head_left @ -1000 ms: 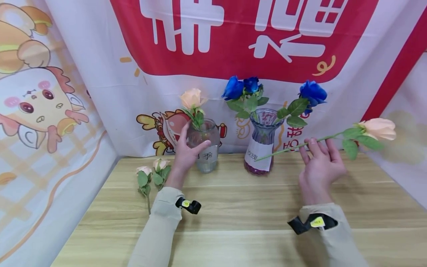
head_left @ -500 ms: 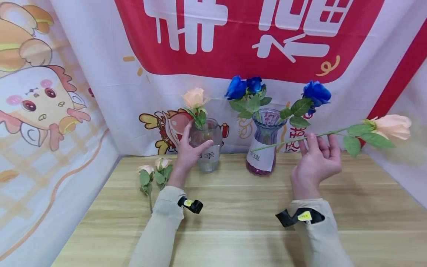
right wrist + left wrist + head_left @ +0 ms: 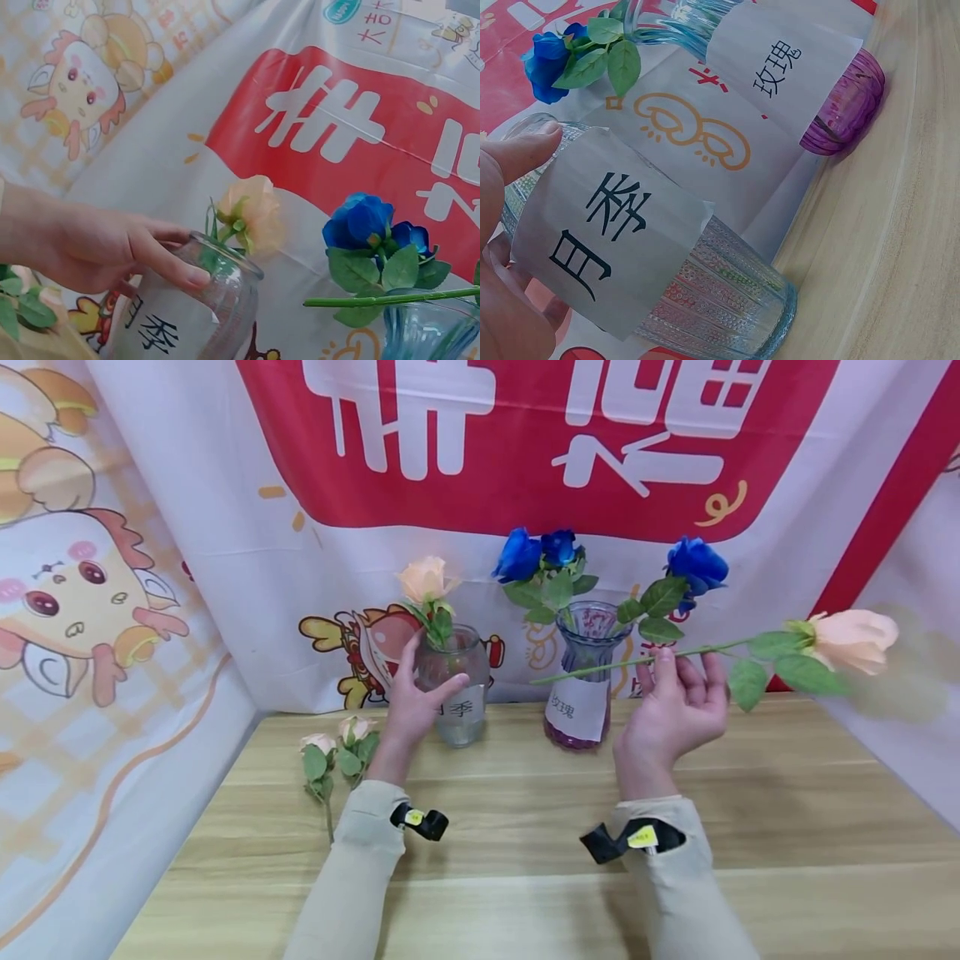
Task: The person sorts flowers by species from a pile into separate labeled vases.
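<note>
My left hand (image 3: 414, 706) grips the clear glass vase (image 3: 463, 727) from its left side, thumb across the front near its paper label. A peach rose (image 3: 426, 581) stands in that vase. In my right hand (image 3: 671, 714), a long-stemmed peach rose (image 3: 851, 639) is pinched by the stem, its bloom pointing right and its bare stem end pointing left. In the head view that stem crosses in front of the blue-and-purple glass vase (image 3: 576, 727), which holds several blue roses (image 3: 519, 556). The right wrist view shows the green stem (image 3: 375, 301) level with the second vase's rim; the right hand is out of that view.
Two pale pink roses (image 3: 318, 747) lie on the wooden table (image 3: 510, 843) beside my left forearm. Behind both vases hangs a printed cloth backdrop (image 3: 360, 560) with a red panel, and another printed cloth (image 3: 112, 760) rises along the left edge.
My right hand has moved left with the peach rose, bringing its stem end across the blue-and-purple vase toward the clear one. My left hand has kept its grip on the clear vase.
</note>
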Available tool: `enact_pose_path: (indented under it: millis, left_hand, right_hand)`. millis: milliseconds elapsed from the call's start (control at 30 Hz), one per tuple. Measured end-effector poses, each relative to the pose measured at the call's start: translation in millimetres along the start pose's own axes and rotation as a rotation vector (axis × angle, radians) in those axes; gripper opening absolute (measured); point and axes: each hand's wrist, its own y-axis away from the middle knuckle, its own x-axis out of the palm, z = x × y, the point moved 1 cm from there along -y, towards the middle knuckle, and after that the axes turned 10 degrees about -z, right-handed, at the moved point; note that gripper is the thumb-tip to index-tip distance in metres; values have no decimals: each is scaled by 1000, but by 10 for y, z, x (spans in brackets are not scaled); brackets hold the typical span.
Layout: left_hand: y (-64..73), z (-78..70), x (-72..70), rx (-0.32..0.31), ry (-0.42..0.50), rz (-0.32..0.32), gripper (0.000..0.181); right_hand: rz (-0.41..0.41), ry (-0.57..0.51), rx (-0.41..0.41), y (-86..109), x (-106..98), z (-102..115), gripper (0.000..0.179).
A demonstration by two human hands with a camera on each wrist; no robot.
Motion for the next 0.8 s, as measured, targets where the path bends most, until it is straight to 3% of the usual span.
enact_pose_path:
  millis: [267,800]
  left_hand:
    - [4,-13,-9,-32,12,9,97]
    - [0,-14,-36,-20,-2,7,98]
  right_hand:
    - [20,-15,-2,183,78,-75,42]
    - [95,-76,-1,528,279,-237,36]
